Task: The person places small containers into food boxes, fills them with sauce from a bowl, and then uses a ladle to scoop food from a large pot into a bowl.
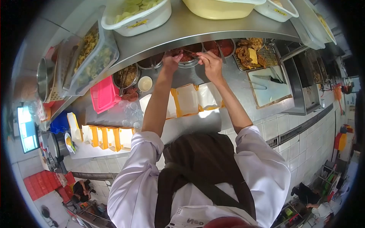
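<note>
Both arms reach forward over a row of metal pots of red sauce under the shelf. My left hand (173,60) is closed at the near edge of the pots, around something dark and reddish that I cannot make out. Fingers pinched, my right hand (211,64) grips what looks like a thin spoon handle over the middle pot of red sauce (187,57). Another pot of red sauce (227,47) sits just right of it. Below my hands, open paper boxes (188,100), white inside with orange edges, stand in a row between my forearms.
A rack with fried pieces (248,57) and a cutting board (270,91) with a knife lie right. More open boxes (108,137), a pink container (102,95) and a small cup (145,83) stand left. The steel shelf (205,29) overhangs the pots, carrying tubs.
</note>
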The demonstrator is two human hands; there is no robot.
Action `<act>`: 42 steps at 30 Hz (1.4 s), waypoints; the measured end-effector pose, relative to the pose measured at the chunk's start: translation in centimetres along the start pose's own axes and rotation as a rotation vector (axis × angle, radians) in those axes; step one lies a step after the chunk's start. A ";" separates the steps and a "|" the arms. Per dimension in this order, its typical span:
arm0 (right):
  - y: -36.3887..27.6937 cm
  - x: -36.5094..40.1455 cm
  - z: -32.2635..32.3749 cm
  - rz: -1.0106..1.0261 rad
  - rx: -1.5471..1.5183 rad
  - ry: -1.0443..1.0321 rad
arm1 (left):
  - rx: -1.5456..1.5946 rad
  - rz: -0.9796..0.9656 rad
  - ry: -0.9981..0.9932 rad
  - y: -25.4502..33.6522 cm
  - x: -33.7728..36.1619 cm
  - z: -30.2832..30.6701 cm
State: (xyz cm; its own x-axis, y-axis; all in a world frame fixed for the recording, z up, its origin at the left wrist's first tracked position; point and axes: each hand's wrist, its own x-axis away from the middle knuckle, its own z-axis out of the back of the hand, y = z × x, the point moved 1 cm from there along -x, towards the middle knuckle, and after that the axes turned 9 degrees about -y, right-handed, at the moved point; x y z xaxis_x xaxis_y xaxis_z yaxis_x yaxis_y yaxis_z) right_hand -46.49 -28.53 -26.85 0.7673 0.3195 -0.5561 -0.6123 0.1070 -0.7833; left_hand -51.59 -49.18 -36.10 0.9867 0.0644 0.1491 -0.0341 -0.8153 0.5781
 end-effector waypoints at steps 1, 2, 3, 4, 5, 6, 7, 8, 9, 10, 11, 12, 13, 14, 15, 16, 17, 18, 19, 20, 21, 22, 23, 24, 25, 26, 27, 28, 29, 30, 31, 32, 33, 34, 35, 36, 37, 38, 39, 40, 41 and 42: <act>-0.3 0.0 0.0 0.026 0.033 0.002 | -0.001 -0.001 0.001 0.2 0.1 -0.3; -0.5 0.0 0.1 0.053 0.067 0.003 | 0.011 0.025 -0.003 0.3 -0.2 -0.1; -0.5 0.1 0.0 0.053 0.065 0.001 | 0.024 0.052 -0.005 0.2 -0.4 0.1; -0.4 0.2 0.0 0.057 0.066 -0.003 | 0.024 0.051 -0.001 0.1 -0.4 0.4; -0.5 0.1 0.0 0.064 0.067 -0.007 | 0.029 0.044 0.018 0.0 -0.4 0.2; -0.6 0.0 0.0 0.065 0.065 -0.008 | 0.033 0.036 0.036 0.0 -0.5 0.1; -0.7 0.0 0.0 0.070 0.063 -0.019 | 0.033 0.034 0.038 0.0 -0.4 -0.1; -0.8 0.0 -0.1 0.075 0.062 -0.031 | 0.055 0.021 0.049 -0.1 -0.5 -0.1; -0.8 0.1 -0.1 0.073 0.061 -0.031 | 0.077 0.010 0.061 -0.2 -0.4 -0.1; -0.8 0.2 -0.2 0.081 0.055 -0.030 | 0.076 0.010 0.061 -0.1 -0.3 0.0; -0.8 0.1 -0.2 0.091 0.049 -0.028 | 0.077 0.019 0.017 -0.2 -0.5 0.3; -0.7 0.1 -0.2 0.092 0.048 -0.027 | 0.078 0.028 -0.027 -0.2 -0.7 0.6; -0.7 0.1 -0.3 0.082 0.049 -0.027 | 0.077 0.028 -0.026 -0.3 -0.9 1.0; -0.7 0.2 -0.3 0.071 0.049 -0.028 | 0.074 0.041 -0.044 -0.3 -0.9 1.0; -0.7 0.1 -0.2 0.072 0.047 -0.028 | 0.071 0.053 -0.064 -0.2 -0.9 1.0; -0.6 0.0 0.0 0.075 0.054 -0.020 | 0.070 0.050 -0.064 -0.2 -0.9 1.1; -0.5 -0.1 0.1 0.078 0.060 -0.013 | 0.059 0.030 -0.055 -0.2 -0.6 0.9; -0.4 -0.1 0.1 0.078 0.058 -0.014 | 0.048 0.011 -0.045 -0.2 -0.3 0.7; 0.0 -0.2 0.1 0.021 -0.099 0.083 | 0.047 0.009 -0.045 0.0 0.0 0.5; 0.5 -0.2 0.2 -0.036 -0.255 0.180 | 0.045 0.002 -0.080 0.0 0.1 0.7; 1.4 -0.1 0.4 -0.097 -0.339 0.246 | 0.044 -0.007 -0.115 0.1 0.1 0.8; 2.2 -0.3 0.5 -0.095 -0.340 0.245 | 0.043 -0.010 -0.116 0.1 0.2 1.0; 3.2 -0.4 0.6 -0.145 -0.379 0.305 | 0.047 -0.001 -0.047 0.4 1.0 0.4; 4.3 -0.4 0.5 -0.196 -0.418 0.366 | 0.050 0.008 0.022 0.5 1.9 0.3; 5.4 -0.7 0.1 -0.232 -0.416 0.360 | 0.048 0.006 0.023 0.6 2.7 0.1; 7.0 -0.9 -0.6 -0.232 -0.418 0.363 | 0.030 0.024 0.012 0.8 3.5 0.1; 8.7 -1.1 -1.3 -0.301 -0.470 0.328 | 0.010 0.044 -0.003 1.0 4.4 0.0; 9.4 -1.0 -1.7 -0.369 -0.518 0.298 | 0.004 0.053 -0.011 1.2 5.7 -0.8; 8.7 -0.8 -1.2 -0.525 -0.343 0.206 | 0.034 0.076 -0.052 1.3 7.5 -2.0; 8.2 -0.4 -0.7 -0.378 0.388 0.154 | 0.065 0.102 -0.101 1.2 9.1 -3.0; 7.4 0.2 -0.4 -0.302 0.433 0.211 | 0.063 0.126 -0.124 0.8 10.3 -3.1; 6.4 1.1 -0.1 -0.229 0.487 0.270 | 0.031 0.192 -0.234 0.3 11.6 -3.0; 4.5 2.5 0.1 -0.357 0.390 0.205 | 0.006 0.261 -0.341 -0.6 13.1 -3.0; 2.7 3.3 0.4 -0.480 0.290 0.148 | 0.005 0.323 -0.319 -1.2 14.9 -3.9; 4.1 4.5 0.0 -0.559 -0.075 0.030 | 0.002 0.389 -0.298 -1.9 16.7 -4.8; 5.4 6.0 -0.1 -0.616 -0.446 -0.079 | 0.007 0.432 -0.330 -2.9 18.3 -4.8; 3.2 6.8 0.7 -0.782 -0.589 -0.137 | 0.012 0.502 -0.364 -3.9 19.4 -4.6; 0.0 7.8 1.3 -0.937 -0.741 -0.187 | 0.015 0.574 -0.401 -4.9 20.3 -4.5; -1.7 8.7 1.7 -0.880 -0.715 -0.164 | 0.015 0.619 -0.443 -5.9 21.3 -4.6; -3.0 9.6 2.0 -0.824 -0.686 -0.143 | 0.014 0.614 -0.394 -6.8 22.1 -4.6; -4.3 11.0 2.3 -0.756 -0.628 -0.136 | 0.011 0.614 -0.351 -7.7 22.9 -4.7; -5.2 12.2 2.7 -0.697 -0.557 -0.120 | 0.007 0.623 -0.338 -8.4 23.5 -4.9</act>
State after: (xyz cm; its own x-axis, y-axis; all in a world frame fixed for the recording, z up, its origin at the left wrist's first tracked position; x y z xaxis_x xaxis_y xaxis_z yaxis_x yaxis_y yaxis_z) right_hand -34.43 -22.64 -28.80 0.8860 0.4519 0.1036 0.1893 -0.1487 -0.9706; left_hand -28.92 -38.04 -33.53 0.7793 -0.5964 0.1922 -0.6082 -0.6460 0.4612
